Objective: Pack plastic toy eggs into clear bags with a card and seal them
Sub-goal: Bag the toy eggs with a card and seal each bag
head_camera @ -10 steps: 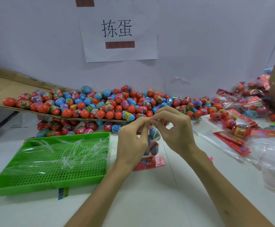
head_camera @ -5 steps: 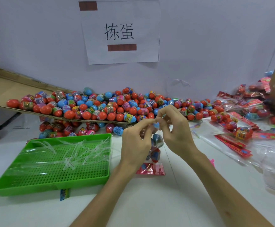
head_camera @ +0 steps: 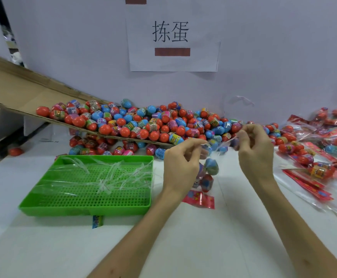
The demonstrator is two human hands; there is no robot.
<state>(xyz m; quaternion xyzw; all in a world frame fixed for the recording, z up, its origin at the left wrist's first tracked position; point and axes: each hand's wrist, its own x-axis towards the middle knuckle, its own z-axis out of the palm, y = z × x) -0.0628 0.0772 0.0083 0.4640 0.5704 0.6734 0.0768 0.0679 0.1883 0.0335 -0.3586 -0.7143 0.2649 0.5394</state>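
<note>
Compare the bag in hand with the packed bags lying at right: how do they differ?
The held bag hangs upright, its top pinched and stretched between the left hand and right hand; the packed bags lie on the table, untouched. The held bag is single; the packed bags overlap in a pile. Both are clear plastic holding toy eggs and a red card.

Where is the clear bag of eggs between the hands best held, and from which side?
Probably the top edge of the bag, pinched at both ends from above, as the left hand and right hand do. It hangs upright with the eggs and card low, so a top hold keeps the mouth up.
</note>
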